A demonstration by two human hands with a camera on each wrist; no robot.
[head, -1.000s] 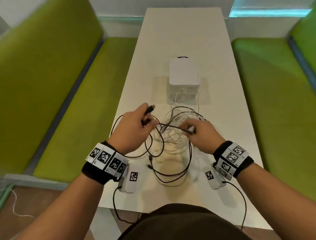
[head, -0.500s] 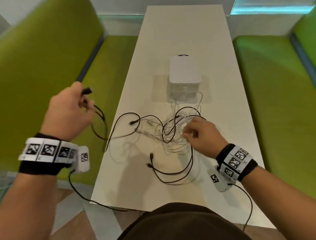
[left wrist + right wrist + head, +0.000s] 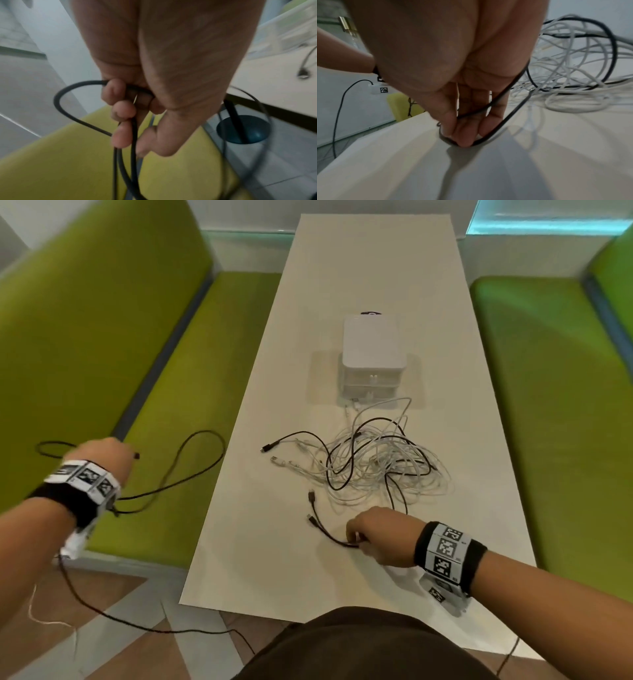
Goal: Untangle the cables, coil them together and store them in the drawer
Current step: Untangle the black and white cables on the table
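A tangle of white and black cables [image 3: 380,463] lies on the white table [image 3: 274,542], in front of a small white drawer unit [image 3: 374,354]. My left hand [image 3: 102,457] is out over the green bench, left of the table, and grips a freed black cable [image 3: 120,162] that hangs in loops [image 3: 191,470]. My right hand [image 3: 376,535] is near the table's front edge, below the tangle. Its fingertips [image 3: 462,140] pinch a black cable [image 3: 501,121] against the tabletop. That cable's two plug ends [image 3: 312,508] lie just left of the hand.
Green benches [image 3: 171,405] flank the table on both sides. The drawers of the unit look closed. Thin black wires run from both wrist cameras down past the table's front edge. A round dark table foot [image 3: 243,129] stands on the tiled floor.
My left hand has swung far out to the left, pulling a black cable free of the tangle. My right hand has left the tangle and come toward me to pinch another black cable.
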